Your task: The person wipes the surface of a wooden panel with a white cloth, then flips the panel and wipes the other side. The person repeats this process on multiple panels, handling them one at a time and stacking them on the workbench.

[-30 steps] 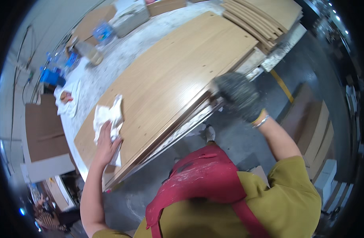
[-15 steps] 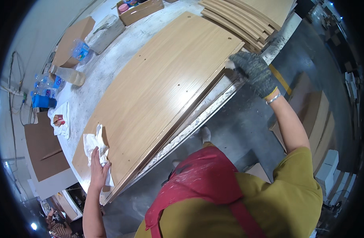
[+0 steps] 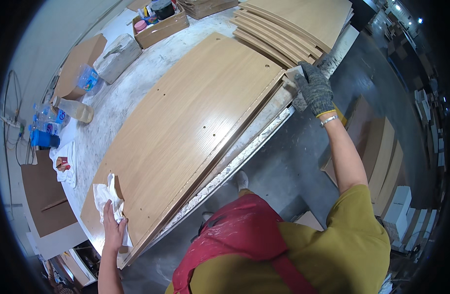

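A large light wood panel (image 3: 176, 127) with a curved far edge and small drilled holes lies on the white-stained table (image 3: 131, 81). Near its left end, my bare left hand (image 3: 113, 229) presses on a crumpled white cloth (image 3: 105, 196), the fingers over it and the thumb along its side. At the panel's right corner is my right hand (image 3: 315, 89), in a dark grey knit glove with a yellow cuff. Its fingers are curled around a small pale piece (image 3: 294, 72) whose kind I cannot make out.
Curved wood panels (image 3: 279, 36) are stacked beyond the right end. Along the far left stand plastic bottles (image 3: 77, 110), a pale block (image 3: 118, 58) and a cardboard tray (image 3: 161, 29) of small containers. Long boards (image 3: 377, 161) lie on the floor at right.
The whole view has shifted, so the table scene sits lower and farther left. My right hand has moved around the panel's corner toward the stack; my left hand stays on the cloth.
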The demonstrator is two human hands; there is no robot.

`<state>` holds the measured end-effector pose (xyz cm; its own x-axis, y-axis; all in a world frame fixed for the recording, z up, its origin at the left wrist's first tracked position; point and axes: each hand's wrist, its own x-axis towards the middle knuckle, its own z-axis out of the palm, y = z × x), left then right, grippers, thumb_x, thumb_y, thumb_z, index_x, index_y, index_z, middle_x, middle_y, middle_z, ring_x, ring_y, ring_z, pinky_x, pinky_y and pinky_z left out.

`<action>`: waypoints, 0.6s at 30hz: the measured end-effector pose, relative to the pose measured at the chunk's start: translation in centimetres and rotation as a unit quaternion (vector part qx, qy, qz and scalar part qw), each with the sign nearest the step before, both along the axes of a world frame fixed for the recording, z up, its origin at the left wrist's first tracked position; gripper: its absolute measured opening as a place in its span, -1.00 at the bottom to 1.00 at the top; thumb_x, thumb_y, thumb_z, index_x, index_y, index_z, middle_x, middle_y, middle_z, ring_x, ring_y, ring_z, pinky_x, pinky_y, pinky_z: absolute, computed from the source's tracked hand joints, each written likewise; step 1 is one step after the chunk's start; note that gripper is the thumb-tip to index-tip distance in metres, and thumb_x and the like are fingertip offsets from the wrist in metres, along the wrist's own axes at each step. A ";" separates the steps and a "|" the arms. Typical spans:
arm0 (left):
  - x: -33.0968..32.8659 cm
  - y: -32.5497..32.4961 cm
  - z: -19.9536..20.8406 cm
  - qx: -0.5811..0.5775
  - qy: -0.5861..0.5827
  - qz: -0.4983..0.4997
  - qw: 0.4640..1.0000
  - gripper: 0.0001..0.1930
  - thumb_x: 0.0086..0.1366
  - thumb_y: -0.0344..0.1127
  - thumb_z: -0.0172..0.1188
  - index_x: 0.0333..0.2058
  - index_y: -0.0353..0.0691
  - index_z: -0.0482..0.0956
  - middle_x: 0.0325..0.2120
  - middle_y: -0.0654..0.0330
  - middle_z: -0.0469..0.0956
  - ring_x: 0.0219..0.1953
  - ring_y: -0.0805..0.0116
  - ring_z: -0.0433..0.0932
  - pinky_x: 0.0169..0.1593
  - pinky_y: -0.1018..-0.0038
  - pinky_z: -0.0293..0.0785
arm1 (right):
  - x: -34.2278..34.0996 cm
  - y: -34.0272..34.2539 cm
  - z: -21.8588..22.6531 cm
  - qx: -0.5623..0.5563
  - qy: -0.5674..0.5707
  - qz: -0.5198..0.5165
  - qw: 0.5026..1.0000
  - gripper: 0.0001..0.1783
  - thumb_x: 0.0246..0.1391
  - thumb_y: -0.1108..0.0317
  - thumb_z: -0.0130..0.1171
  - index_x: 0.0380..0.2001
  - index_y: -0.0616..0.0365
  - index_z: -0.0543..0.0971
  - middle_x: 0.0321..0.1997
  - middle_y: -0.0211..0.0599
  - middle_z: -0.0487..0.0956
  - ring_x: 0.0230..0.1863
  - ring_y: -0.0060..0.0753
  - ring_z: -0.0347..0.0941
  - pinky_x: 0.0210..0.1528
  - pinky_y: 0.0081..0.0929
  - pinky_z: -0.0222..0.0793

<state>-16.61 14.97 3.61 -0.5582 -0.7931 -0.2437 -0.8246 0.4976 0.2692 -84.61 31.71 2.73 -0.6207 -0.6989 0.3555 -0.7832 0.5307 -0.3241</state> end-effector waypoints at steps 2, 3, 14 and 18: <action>0.2 0.2 0.2 0.000 -0.002 0.006 1.000 -0.25 0.16 -0.36 0.19 0.29 -0.36 0.04 0.32 -0.11 0.04 0.36 -0.15 0.02 0.39 0.14 -0.03 | 0.0 -0.6 -1.2 -0.034 0.019 0.008 0.999 -0.54 0.13 0.17 0.08 0.05 0.15 0.47 0.01 0.05 0.51 0.08 0.05 0.42 0.16 -0.10 0.28; 0.2 0.1 0.0 -0.004 0.002 0.001 1.000 -0.25 0.17 -0.36 0.19 0.29 -0.36 0.04 0.32 -0.10 0.04 0.36 -0.15 0.02 0.39 0.14 -0.03 | 0.1 -1.0 -1.5 -0.051 0.029 0.013 0.998 -0.54 0.13 0.16 0.08 0.05 0.15 0.47 0.00 0.05 0.51 0.07 0.04 0.42 0.16 -0.10 0.28; 1.2 0.1 -1.0 -0.033 0.025 -0.013 0.999 -0.27 0.20 -0.32 0.19 0.29 -0.32 0.07 0.31 -0.06 0.07 0.35 -0.10 0.05 0.37 0.14 -0.01 | 19.2 0.6 -0.7 -0.030 0.081 0.204 0.975 -0.66 0.05 0.24 0.18 -0.11 0.15 0.54 -0.13 -0.12 0.54 -0.13 -0.03 0.50 -0.11 -0.18 0.44; 1.2 -0.1 -1.8 -0.050 0.051 -0.025 0.997 -0.30 0.21 -0.32 0.18 0.28 -0.32 0.09 0.31 -0.05 0.08 0.36 -0.09 0.04 0.36 0.13 -0.01 | 29.7 1.8 -1.6 -0.062 0.049 0.317 0.945 -0.64 0.02 0.28 0.16 -0.07 0.10 0.52 -0.08 -0.13 0.51 -0.10 -0.05 0.49 -0.11 -0.19 0.44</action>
